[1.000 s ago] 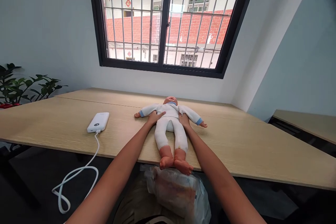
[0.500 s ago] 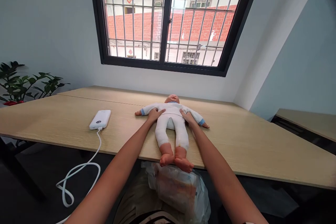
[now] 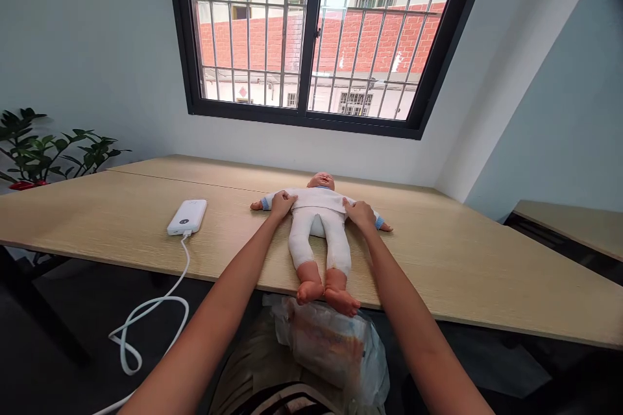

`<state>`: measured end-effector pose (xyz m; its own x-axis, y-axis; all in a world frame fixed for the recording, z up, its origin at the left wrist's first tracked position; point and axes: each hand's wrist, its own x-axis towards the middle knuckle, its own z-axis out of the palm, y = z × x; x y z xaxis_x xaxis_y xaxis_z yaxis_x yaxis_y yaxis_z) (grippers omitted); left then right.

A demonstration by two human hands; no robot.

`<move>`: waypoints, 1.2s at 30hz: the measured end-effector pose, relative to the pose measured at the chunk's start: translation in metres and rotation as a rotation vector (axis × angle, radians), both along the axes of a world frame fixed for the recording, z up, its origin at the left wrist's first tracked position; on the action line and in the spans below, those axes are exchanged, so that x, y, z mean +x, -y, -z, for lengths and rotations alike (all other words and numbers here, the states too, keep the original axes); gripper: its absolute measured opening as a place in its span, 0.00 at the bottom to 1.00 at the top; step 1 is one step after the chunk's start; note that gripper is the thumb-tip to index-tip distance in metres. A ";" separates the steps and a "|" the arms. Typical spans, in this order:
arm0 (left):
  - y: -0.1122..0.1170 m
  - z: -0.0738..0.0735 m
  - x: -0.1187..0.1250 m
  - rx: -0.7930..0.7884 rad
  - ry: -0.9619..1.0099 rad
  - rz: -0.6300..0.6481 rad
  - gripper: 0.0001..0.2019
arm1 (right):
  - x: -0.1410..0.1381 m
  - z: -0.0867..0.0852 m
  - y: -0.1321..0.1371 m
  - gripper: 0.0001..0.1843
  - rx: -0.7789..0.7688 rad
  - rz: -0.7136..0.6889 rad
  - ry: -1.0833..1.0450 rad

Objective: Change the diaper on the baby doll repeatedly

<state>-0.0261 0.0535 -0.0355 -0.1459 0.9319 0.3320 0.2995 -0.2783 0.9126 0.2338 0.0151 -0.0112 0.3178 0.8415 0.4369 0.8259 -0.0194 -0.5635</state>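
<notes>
A baby doll (image 3: 318, 227) in a white suit with blue cuffs lies on its back on the wooden table (image 3: 97, 227), head toward the window, bare feet over the near edge. My left hand (image 3: 281, 204) rests on the doll's arm sleeve on the left side, fingers curled over the cloth. My right hand (image 3: 360, 213) lies on the sleeve on the right side, fingers bent onto it. Whether either hand pinches the fabric is not clear.
A white power bank (image 3: 187, 216) lies left of the doll, its white cable (image 3: 150, 318) hanging off the table edge. A clear plastic bag (image 3: 326, 353) sits on my lap below the doll's feet. A potted plant (image 3: 43, 152) stands far left. A barred window (image 3: 316, 32) is ahead.
Both hands have slid outward from the doll's torso onto its sleeves. The view has tilted up slightly.
</notes>
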 end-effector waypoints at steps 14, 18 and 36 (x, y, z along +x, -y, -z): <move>-0.006 0.005 0.006 0.116 -0.261 0.003 0.18 | -0.032 -0.007 0.013 0.18 0.218 -0.171 0.129; -0.004 0.004 0.006 0.142 -0.260 0.017 0.18 | -0.037 -0.002 0.013 0.17 0.201 -0.206 0.153; 0.032 -0.033 0.000 0.093 -0.175 0.570 0.14 | -0.041 -0.007 0.010 0.11 0.057 -0.640 -0.181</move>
<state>-0.0259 0.0219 -0.0021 0.4322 0.8132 0.3897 0.2236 -0.5153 0.8273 0.1924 0.0053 -0.0041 -0.1638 0.8656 0.4731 0.5569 0.4770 -0.6799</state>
